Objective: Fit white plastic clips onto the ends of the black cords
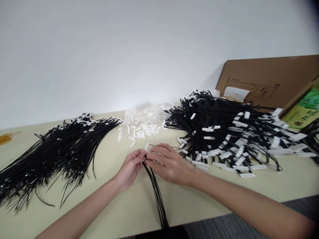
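Note:
My left hand (131, 167) pinches a small white connector (147, 147) between thumb and fingers at the middle of the table. Close against it on the right, my right hand (167, 162) has its fingers bent around thin black wires at the same connector. Several black wires (157, 192) hang from between the hands down over the table's front edge. Just beyond the hands lie loose white connector housings (141, 131), in front of a clear plastic bag (147, 114) of more white pieces. The fingertips partly hide where wires and connector meet.
A large bundle of black wires (54, 156) spreads over the left of the table (112, 212). At the right is a heap of black cables with white connectors (214, 122). Behind it a cardboard box (269, 79) leans near a green package (304, 108). An orange tag (5, 138) lies far left.

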The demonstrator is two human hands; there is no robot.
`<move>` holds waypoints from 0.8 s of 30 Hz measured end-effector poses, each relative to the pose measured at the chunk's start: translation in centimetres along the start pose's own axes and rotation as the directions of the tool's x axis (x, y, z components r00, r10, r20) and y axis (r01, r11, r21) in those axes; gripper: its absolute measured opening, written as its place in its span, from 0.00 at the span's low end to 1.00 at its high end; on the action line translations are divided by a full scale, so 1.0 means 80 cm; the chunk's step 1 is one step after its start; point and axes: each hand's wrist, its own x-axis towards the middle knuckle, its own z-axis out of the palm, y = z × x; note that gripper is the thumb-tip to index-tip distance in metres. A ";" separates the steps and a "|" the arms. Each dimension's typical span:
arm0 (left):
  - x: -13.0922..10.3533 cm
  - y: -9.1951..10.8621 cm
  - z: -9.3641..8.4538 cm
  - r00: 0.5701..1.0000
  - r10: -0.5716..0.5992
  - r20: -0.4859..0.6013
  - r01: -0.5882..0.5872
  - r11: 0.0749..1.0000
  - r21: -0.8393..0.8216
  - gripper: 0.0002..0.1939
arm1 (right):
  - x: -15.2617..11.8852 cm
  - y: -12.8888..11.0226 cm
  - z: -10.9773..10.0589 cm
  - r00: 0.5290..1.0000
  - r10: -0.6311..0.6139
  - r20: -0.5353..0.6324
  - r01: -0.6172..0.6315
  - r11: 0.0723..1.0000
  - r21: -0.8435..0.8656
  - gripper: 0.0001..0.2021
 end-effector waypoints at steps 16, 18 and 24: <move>0.000 0.001 -0.003 1.000 -0.007 0.012 0.007 1.000 -0.011 0.07 | 0.004 -0.003 0.000 0.884 0.468 0.018 -0.362 0.658 0.660 0.09; 0.001 0.002 -0.004 1.000 -0.003 -0.012 0.003 1.000 -0.003 0.08 | 0.011 0.001 -0.008 0.741 0.653 0.159 -0.440 0.293 0.849 0.07; 0.005 0.000 -0.009 0.996 0.026 -0.088 -0.026 1.000 0.002 0.10 | 0.016 0.039 -0.036 0.342 0.910 0.233 -0.208 -0.168 0.964 0.04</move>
